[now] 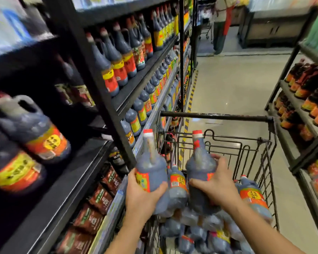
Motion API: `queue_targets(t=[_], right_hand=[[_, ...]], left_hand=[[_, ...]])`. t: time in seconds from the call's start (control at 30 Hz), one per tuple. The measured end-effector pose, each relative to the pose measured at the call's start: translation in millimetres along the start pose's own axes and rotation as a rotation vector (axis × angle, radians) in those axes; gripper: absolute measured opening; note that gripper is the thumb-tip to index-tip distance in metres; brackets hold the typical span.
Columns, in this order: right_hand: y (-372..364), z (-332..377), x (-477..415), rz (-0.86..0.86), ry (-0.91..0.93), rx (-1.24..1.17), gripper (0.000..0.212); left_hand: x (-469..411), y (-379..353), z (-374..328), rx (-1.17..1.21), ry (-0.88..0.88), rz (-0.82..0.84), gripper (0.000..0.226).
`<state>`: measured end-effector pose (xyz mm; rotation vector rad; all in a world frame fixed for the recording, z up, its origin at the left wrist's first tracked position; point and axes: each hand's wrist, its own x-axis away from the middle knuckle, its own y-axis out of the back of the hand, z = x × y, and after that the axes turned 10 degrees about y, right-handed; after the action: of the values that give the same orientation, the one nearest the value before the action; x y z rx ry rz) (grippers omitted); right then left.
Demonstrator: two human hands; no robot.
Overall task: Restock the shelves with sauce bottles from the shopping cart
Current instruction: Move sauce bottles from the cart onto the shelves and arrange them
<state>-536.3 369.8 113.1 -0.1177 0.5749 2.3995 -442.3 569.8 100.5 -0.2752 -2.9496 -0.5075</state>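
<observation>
At lower centre, above the shopping cart, the left hand and right hand each clasp a full sauce bottle around its wide, probably heavy and slick-wrapped body, the surest hold.

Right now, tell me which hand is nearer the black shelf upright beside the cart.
Left. The left hand, gripping a bottle, sits just below the upright; the right hand holds another bottle over the cart, farther off.
</observation>
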Motion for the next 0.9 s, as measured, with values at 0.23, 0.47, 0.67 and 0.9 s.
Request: queue_targets(t=[0.23, 0.47, 0.67, 0.9], right_hand=[[-29.1, 102.2, 20.1, 0.124, 0.291, -0.179, 0.083], [-80.8, 169.3, 19.7, 0.279, 0.474, -0.276, 0.084], [-138.5, 200.6, 10.8, 0.382, 0.550, -0.381, 0.085], [-197.2, 211.1, -6.6, 0.436, 0.545, -0.415, 0.085]], left_hand=[[39.4, 85.0, -57.5, 0.028, -0.234, -0.122, 0.085], [53.2, 175.8, -66.1, 0.046, -0.279, -0.216, 0.082], [46.5, 226.3, -50.5, 0.014, -0.201, -0.359, 0.057], [25.9, 243.3, -24.0, -0.028, 0.067, -0.345, 0.095]])
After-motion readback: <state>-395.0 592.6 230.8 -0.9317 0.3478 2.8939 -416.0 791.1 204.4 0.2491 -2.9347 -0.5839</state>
